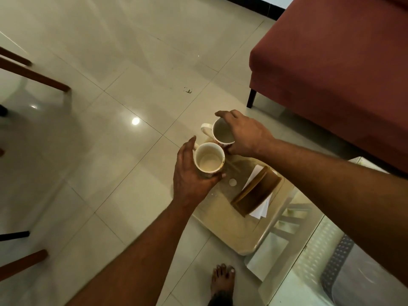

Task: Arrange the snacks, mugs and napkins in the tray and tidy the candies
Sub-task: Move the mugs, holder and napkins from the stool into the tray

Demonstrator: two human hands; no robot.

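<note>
Two cream mugs stand side by side at the far corner of a beige tray [223, 226]. My left hand [189, 175] wraps around the near mug [208, 161], which is empty with a stained inside. My right hand [245, 133] grips the far mug [221, 132] by its rim and side; its handle points left. A brown napkin holder [256, 193] with white napkins [261, 209] lies on the tray behind the mugs. A small round white object [232, 182] sits on the tray between the near mug and the holder.
The tray rests on a glass table [309, 250] at lower right, with a metal frame under the glass. A red sofa [335, 74] fills the upper right. Wooden chair legs [35, 78] stand at left on the tiled floor. My bare foot [223, 281] is below the tray.
</note>
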